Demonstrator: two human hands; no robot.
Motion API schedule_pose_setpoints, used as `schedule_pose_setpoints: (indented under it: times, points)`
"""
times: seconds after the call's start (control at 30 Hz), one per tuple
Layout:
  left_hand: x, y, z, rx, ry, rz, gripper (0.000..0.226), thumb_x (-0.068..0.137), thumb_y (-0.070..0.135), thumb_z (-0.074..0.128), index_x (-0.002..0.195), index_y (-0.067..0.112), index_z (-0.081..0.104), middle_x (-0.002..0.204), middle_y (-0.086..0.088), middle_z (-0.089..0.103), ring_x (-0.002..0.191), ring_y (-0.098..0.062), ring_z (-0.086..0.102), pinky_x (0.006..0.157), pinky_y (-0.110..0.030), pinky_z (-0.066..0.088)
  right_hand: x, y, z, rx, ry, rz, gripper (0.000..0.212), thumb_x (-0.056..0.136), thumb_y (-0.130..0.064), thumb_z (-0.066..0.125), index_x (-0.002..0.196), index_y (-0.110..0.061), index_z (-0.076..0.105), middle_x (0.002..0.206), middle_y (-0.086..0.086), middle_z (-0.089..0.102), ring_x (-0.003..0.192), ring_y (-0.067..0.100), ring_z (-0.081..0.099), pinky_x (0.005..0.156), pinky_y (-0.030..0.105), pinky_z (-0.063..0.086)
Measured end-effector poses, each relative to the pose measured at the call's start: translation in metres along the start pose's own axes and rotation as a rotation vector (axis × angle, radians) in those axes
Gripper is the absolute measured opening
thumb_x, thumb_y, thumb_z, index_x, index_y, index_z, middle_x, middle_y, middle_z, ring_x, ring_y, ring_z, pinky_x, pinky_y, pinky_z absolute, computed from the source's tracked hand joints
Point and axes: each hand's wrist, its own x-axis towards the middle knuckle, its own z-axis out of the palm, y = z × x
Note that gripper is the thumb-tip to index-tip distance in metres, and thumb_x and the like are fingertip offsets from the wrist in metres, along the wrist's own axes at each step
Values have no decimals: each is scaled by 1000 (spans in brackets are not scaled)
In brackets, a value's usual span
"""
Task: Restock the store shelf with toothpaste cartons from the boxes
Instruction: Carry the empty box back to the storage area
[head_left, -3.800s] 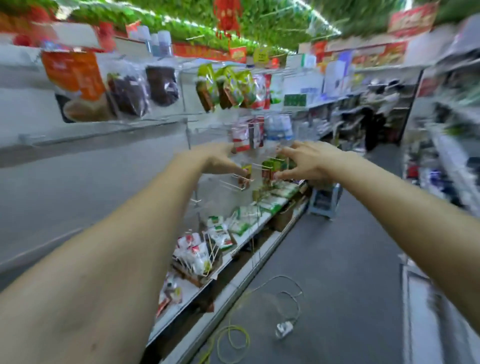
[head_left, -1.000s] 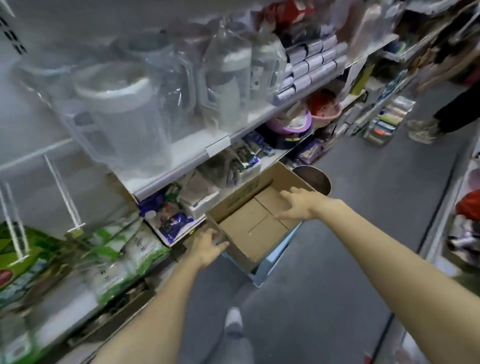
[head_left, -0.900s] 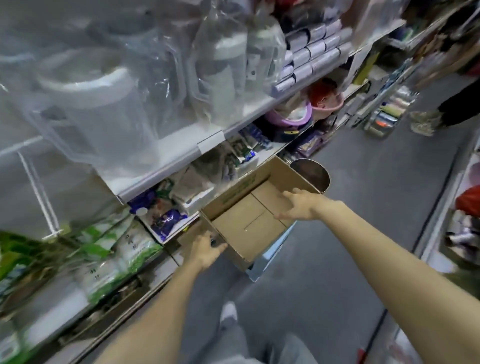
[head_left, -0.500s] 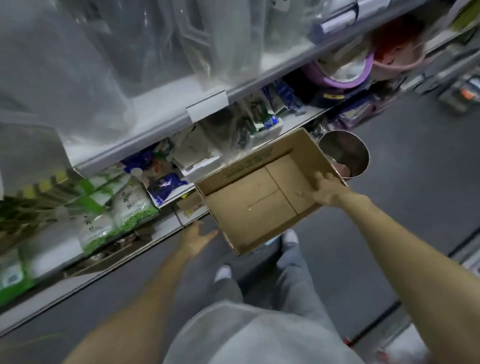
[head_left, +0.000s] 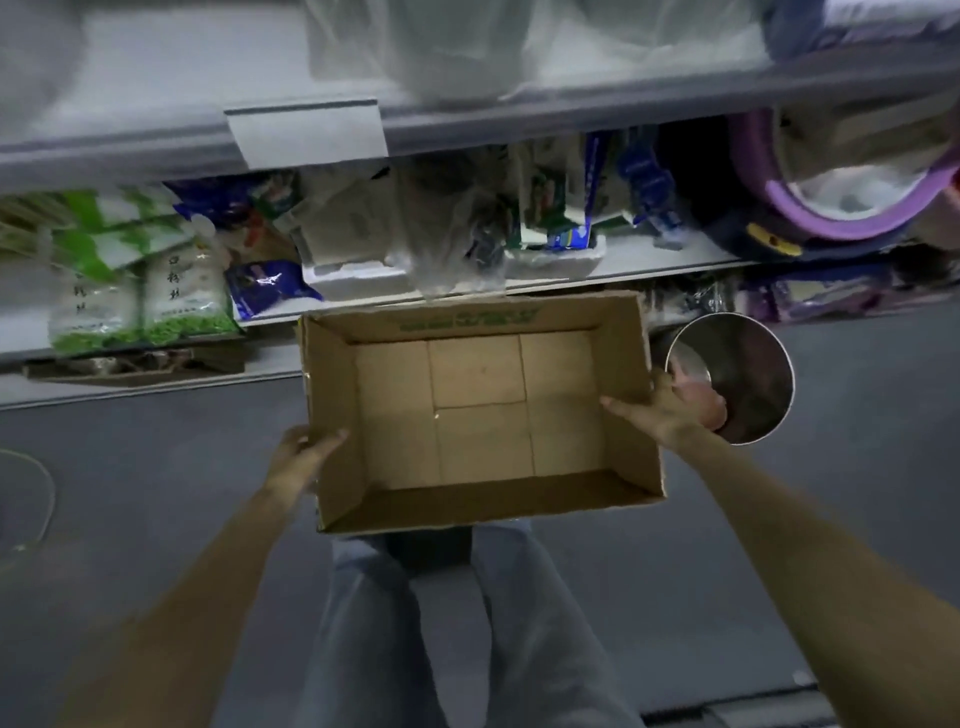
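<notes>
An open brown cardboard box (head_left: 478, 415) is held in front of me over my legs, and its inside is bare. My left hand (head_left: 301, 457) grips its left wall, thumb over the rim. My right hand (head_left: 670, 405) grips the right wall, thumb inside and fingers outside. No toothpaste cartons are in sight. The store shelf (head_left: 156, 374) runs along the top of the view, just beyond the box.
A steel bucket (head_left: 737, 379) stands on the floor right of the box, touching my right hand's side. Green-and-white bags (head_left: 140, 301), blue packets (head_left: 265, 286) and a purple basin (head_left: 841, 208) fill the shelves. A cable (head_left: 36, 499) lies on the grey floor at left.
The box has been pulled away from the shelf toward me and squared to the view. My left hand has closed on its left wall. My head has tilted further down.
</notes>
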Motion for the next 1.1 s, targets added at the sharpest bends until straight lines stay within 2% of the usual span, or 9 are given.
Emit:
schedule_pose_setpoints:
  times: [0.07, 0.13, 0.27, 0.5, 0.67, 0.8, 0.9, 1.0, 1.1]
  points:
    - [8, 0, 16, -103, 65, -52, 56, 90, 32, 65, 136, 11, 39, 134, -10, 48, 125, -33, 45, 103, -44, 38, 12, 3, 14, 100, 33, 8, 119, 58, -54, 82, 147, -13, 14, 147, 11, 34, 134, 34, 38, 112, 44, 30]
    - [19, -4, 25, -156, 113, -75, 60, 88, 34, 67, 137, 13, 39, 133, -11, 49, 126, -33, 45, 102, -43, 36, 18, 7, 28, 188, 119, 20, 112, 61, -48, 82, 144, -18, 13, 146, 14, 36, 132, 35, 40, 111, 48, 32]
    - [35, -17, 26, -165, 86, -65, 71, 81, 39, 73, 138, 15, 38, 134, -11, 50, 122, -34, 47, 98, -43, 39, 12, 14, 49, 203, 224, 134, 102, 79, -38, 75, 150, -12, 6, 152, 18, 23, 139, 38, 25, 113, 46, 22]
    - [46, -57, -26, -127, 130, -36, 91, 64, 48, 81, 137, 11, 40, 135, -15, 50, 121, -37, 49, 104, -51, 41, -47, -3, 99, 228, 235, 205, 108, 76, -45, 75, 150, -6, 6, 153, 21, 17, 141, 37, 19, 115, 44, 19]
    - [39, -117, -114, -133, 140, -77, 99, 72, 48, 78, 147, 8, 28, 147, -16, 39, 133, -38, 38, 111, -52, 33, -108, -57, 158, 86, 204, 162, 104, 76, -52, 72, 148, -9, 11, 151, 21, 21, 138, 40, 24, 113, 51, 24]
    - [27, -205, -217, -272, 131, -193, 110, 62, 55, 77, 147, 7, 29, 147, -15, 40, 134, -38, 38, 110, -52, 34, -173, -129, 232, -90, 154, 54, 92, 79, -52, 68, 144, -9, 19, 148, 22, 27, 136, 40, 27, 110, 51, 24]
    - [-5, -267, -301, -362, 252, -340, 117, 61, 59, 76, 149, 6, 22, 151, -17, 32, 138, -39, 31, 111, -52, 31, -226, -195, 303, -188, 67, -92, 90, 80, -52, 66, 145, -9, 21, 148, 21, 27, 136, 39, 26, 111, 50, 23]
    - [-41, -309, -385, -399, 404, -426, 105, 77, 53, 73, 151, 7, 16, 154, -20, 20, 141, -40, 20, 111, -52, 25, -282, -266, 375, -292, -50, -266, 87, 82, -50, 64, 146, -11, 21, 149, 20, 28, 137, 40, 26, 112, 49, 25]
    - [-56, -358, -465, -595, 491, -425, 108, 66, 61, 76, 146, 7, 30, 152, -21, 26, 138, -42, 25, 111, -53, 30, -344, -336, 443, -389, -97, -446, 94, 77, -58, 66, 145, -10, 22, 148, 20, 32, 135, 39, 31, 110, 46, 27]
